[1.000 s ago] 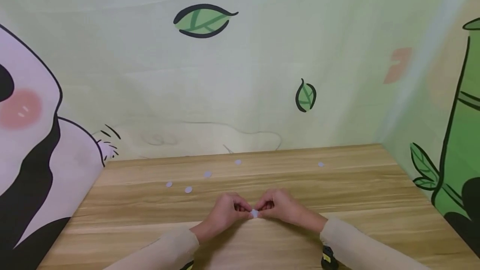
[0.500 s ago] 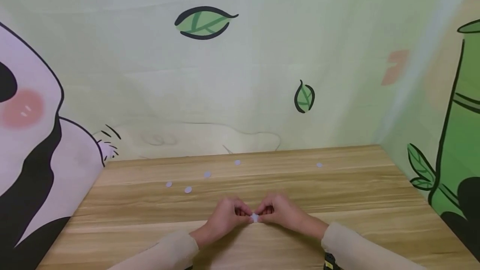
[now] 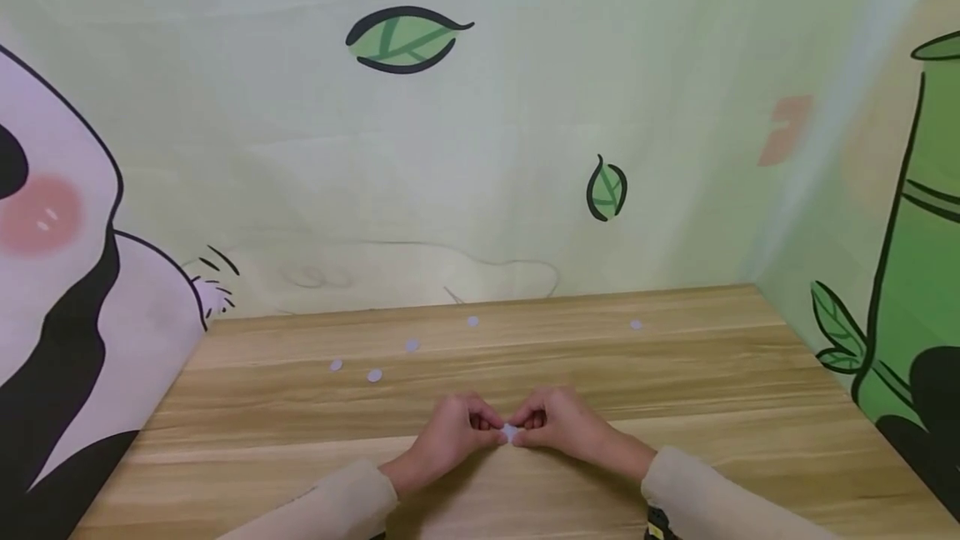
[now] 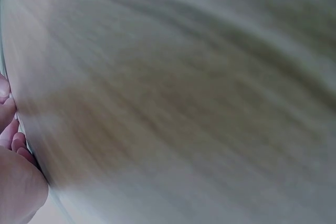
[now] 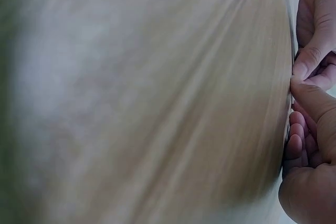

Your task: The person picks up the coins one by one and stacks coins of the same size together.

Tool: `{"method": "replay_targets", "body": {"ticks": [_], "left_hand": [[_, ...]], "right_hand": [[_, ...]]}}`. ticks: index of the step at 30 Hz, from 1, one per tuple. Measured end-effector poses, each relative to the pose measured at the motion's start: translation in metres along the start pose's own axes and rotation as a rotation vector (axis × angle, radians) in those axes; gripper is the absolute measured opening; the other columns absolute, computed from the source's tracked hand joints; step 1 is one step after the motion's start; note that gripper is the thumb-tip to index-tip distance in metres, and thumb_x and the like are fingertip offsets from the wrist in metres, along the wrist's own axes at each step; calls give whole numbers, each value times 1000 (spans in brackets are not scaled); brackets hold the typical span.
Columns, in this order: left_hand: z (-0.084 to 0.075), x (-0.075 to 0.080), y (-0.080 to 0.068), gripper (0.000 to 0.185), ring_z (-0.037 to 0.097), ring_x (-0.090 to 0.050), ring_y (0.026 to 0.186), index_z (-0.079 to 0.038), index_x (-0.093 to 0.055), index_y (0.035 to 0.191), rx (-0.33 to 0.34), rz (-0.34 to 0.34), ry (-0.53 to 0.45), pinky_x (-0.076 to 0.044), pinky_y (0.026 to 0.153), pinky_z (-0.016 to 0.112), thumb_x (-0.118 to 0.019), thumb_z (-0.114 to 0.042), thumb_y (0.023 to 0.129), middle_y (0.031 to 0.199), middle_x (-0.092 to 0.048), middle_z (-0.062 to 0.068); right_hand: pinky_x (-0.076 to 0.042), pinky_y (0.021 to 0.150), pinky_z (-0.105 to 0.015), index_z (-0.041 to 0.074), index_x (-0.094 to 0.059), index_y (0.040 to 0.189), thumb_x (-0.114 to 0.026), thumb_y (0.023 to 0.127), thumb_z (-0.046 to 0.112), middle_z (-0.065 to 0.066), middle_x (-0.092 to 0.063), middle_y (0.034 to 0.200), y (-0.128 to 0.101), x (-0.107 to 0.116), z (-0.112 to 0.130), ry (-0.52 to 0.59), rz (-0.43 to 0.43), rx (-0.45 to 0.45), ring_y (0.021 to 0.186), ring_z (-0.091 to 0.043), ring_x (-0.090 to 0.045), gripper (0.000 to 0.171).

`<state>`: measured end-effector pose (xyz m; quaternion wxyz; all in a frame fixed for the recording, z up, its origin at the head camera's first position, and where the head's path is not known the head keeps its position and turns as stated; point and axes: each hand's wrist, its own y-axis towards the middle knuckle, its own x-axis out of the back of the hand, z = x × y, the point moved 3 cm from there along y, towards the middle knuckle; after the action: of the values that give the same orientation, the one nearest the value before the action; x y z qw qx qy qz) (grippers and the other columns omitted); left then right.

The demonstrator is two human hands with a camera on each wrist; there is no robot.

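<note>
White small disc (image 3: 510, 432) pinched between left hand (image 3: 450, 432) and right hand (image 3: 562, 425), both grips closed.

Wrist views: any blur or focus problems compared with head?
Head view is sharp: both hands pinch a small white piece over the wooden table, lit evenly with soft shadows. Left wrist view is a smeared wood blur, fingers at the edge. Right wrist view is also soft; only the fingers read clearly.

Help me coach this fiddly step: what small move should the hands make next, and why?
Probably ease the fingertips apart: both the left hand and right hand pinch one small white disc just above the table, as if separating it.
</note>
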<state>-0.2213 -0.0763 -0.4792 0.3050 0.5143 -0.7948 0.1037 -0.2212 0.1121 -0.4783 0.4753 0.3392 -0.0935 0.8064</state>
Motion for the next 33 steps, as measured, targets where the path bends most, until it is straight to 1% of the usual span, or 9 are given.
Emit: {"method": "replay_targets", "body": {"ticks": [11,19,22,26,28,30,32,33], "left_hand": [[-2,3,1,8,5,-54,68,-5,-78,83,18,11,-11,-46,60,19,-85,-8,82,78,-64,-4],[-2,3,-1,8,4,-54,68,-4,-78,83,25,11,-21,-46,59,19,-85,-7,82,77,-64,-3],[-1,3,-1,8,4,-54,68,-4,-78,83,27,11,-14,-46,59,19,-85,-7,82,78,-64,-3],[0,5,1,8,3,-54,68,-4,-77,84,11,35,-23,-46,60,18,-85,-6,82,79,-65,0],[1,7,2,9,3,-54,69,-2,-77,87,11,64,-46,-45,60,18,-84,-5,82,80,-65,1],[3,13,6,11,5,-54,70,0,-76,92,23,85,-77,-45,61,18,-82,-5,84,81,-65,0],[4,24,11,14,7,-55,72,3,-74,98,38,73,-115,-46,62,18,-79,-3,86,83,-65,2],[5,31,14,15,8,-56,73,4,-72,100,49,47,-125,-47,63,19,-78,-2,88,84,-66,3]], "right_hand": [[-49,64,-19,9,-80,91,-87,81,13,4,-66,80,2,-1,1,-7,-28,4,73,-1,-56,13],[-50,64,-19,10,-80,89,-88,80,11,5,-67,79,2,-2,4,-50,-40,18,72,0,-56,13],[-50,63,-20,9,-80,89,-88,79,11,5,-68,79,2,-2,4,-49,-39,14,71,1,-55,13],[-49,64,-19,9,-80,90,-87,80,11,5,-68,80,2,-2,3,-35,-25,-8,71,2,-55,13],[-49,64,-19,9,-79,90,-87,80,11,5,-68,81,2,-1,3,-23,-18,-13,72,2,-55,12],[-50,64,-19,9,-79,90,-87,81,12,5,-69,81,2,-1,3,-18,-16,-17,72,2,-55,12],[-50,64,-20,9,-79,89,-87,81,12,5,-69,82,2,0,3,-14,-16,-13,72,1,-56,12],[-50,64,-20,9,-79,89,-87,81,12,5,-70,82,2,0,3,-14,-16,-10,72,1,-56,12]]}}
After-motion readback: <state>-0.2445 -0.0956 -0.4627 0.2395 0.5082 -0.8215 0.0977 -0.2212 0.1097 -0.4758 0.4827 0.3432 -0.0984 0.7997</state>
